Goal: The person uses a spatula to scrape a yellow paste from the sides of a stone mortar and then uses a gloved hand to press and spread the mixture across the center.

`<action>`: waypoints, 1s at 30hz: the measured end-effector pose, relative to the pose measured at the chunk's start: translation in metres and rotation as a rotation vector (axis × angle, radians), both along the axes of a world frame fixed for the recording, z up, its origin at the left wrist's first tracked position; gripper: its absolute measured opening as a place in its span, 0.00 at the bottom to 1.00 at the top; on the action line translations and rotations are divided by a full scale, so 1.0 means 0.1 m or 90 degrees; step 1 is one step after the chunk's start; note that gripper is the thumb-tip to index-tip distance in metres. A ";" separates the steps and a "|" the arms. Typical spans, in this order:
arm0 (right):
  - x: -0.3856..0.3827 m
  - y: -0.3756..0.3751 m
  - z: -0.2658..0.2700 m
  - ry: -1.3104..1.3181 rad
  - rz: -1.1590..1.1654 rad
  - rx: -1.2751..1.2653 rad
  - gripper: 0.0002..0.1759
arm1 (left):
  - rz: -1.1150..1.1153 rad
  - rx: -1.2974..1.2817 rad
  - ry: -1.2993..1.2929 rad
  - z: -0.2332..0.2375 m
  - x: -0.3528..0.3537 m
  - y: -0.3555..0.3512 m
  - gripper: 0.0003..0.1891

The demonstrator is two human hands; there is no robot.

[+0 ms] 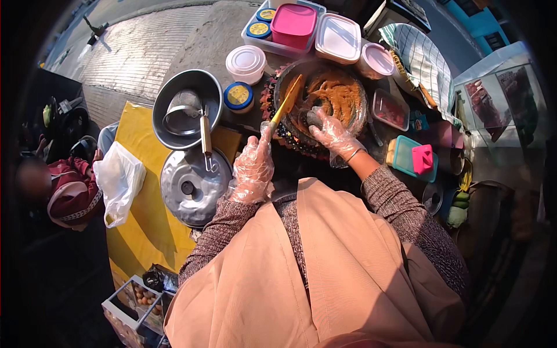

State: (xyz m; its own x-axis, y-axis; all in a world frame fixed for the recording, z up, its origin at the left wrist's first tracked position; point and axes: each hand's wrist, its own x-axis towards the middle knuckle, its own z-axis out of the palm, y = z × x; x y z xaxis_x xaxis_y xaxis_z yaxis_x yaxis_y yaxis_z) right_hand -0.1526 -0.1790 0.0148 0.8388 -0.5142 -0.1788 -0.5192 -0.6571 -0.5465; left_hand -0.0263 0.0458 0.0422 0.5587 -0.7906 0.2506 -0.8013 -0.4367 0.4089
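A wide stone mortar (362, 95) holds thick orange-brown paste (343, 91), smeared over its inside. In a clear plastic glove, my left hand (253, 168) is closed around the yellow handle of a spatula (287, 105). The spatula's paste-coated blade leans over the mortar's left side. My right hand (336, 135), gloved too, reaches into the bowl from the lower right. Its fingers wrap a dark stone pestle (314, 119) that rests in the paste. Colourful patterned cloth (270, 98) shows around the mortar's left edge.
Left of the mortar are a metal bowl (165, 87) with a strainer (183, 111), a metal lid (174, 203) and a white plastic bag (120, 180) on a yellow tabletop (130, 243). Lidded tubs (338, 36) stand behind. A teal-lidded box (409, 153) sits right. A person (72, 185) is at far left.
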 end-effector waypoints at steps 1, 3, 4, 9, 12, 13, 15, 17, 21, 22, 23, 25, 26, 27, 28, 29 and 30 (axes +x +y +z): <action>0.13 -0.05 -0.05 -0.014 -0.023 -0.053 0.32 | -0.003 -0.004 -0.011 0.01 0.01 -0.01 0.27; 0.35 -0.33 0.06 0.049 -0.074 -0.031 0.31 | -0.009 -0.040 -0.034 0.07 0.02 -0.02 0.27; 0.36 -0.51 0.02 0.056 -0.101 0.011 0.30 | -0.008 -0.029 -0.033 0.09 0.02 -0.01 0.26; -0.21 -0.41 -0.08 -0.037 0.027 0.127 0.32 | -0.010 -0.052 0.004 0.14 0.07 -0.02 0.26; 0.12 0.01 0.09 -0.004 0.038 0.028 0.30 | -0.005 -0.058 -0.013 0.18 0.08 -0.09 0.26; 0.26 0.02 0.15 -0.009 0.024 0.003 0.29 | -0.001 -0.057 -0.021 0.21 0.07 -0.11 0.26; 0.51 -0.23 -0.06 0.017 -0.002 -0.116 0.29 | -0.007 -0.074 -0.048 0.21 0.08 -0.14 0.27; 0.53 -0.48 -0.12 -0.039 -0.080 -0.094 0.29 | -0.010 -0.057 -0.050 0.28 0.06 -0.14 0.28; -0.10 -0.38 -0.05 -0.016 -0.011 -0.041 0.32 | -0.003 -0.042 -0.004 0.19 0.06 -0.12 0.27; -0.19 -0.27 -0.01 -0.009 0.023 -0.113 0.33 | -0.004 -0.032 -0.004 0.18 0.06 -0.12 0.26; -0.25 -0.21 0.01 -0.001 0.056 -0.184 0.34 | -0.004 -0.032 -0.004 0.17 0.07 -0.13 0.26; -0.06 -0.34 -0.01 0.047 -0.049 -0.146 0.34 | -0.022 -0.064 -0.026 0.20 0.07 -0.13 0.27; 0.12 -0.51 -0.08 -0.011 -0.103 -0.061 0.33 | -0.022 -0.063 -0.029 0.24 0.08 -0.14 0.27; 0.32 -0.70 -0.14 -0.071 -0.156 0.024 0.32 | -0.020 -0.061 -0.026 0.30 0.08 -0.15 0.27; 0.55 -0.84 -0.12 -0.047 -0.192 0.034 0.31 | -0.018 -0.058 -0.022 0.35 0.08 -0.16 0.27; 0.72 -0.87 -0.08 -0.022 -0.230 0.045 0.30 | -0.020 -0.055 -0.025 0.38 0.08 -0.16 0.27; 0.79 -0.78 -0.06 -0.028 -0.183 0.042 0.30 | -0.019 -0.070 -0.020 0.40 0.09 -0.17 0.26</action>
State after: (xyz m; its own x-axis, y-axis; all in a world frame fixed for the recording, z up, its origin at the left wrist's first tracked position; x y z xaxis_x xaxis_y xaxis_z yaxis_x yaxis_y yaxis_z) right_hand -0.0732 -0.2571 0.0090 0.6681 -0.7203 -0.1869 -0.6539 -0.4484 -0.6094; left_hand -0.0168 0.0286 0.0820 0.5256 -0.7737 0.3539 -0.8265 -0.3657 0.4279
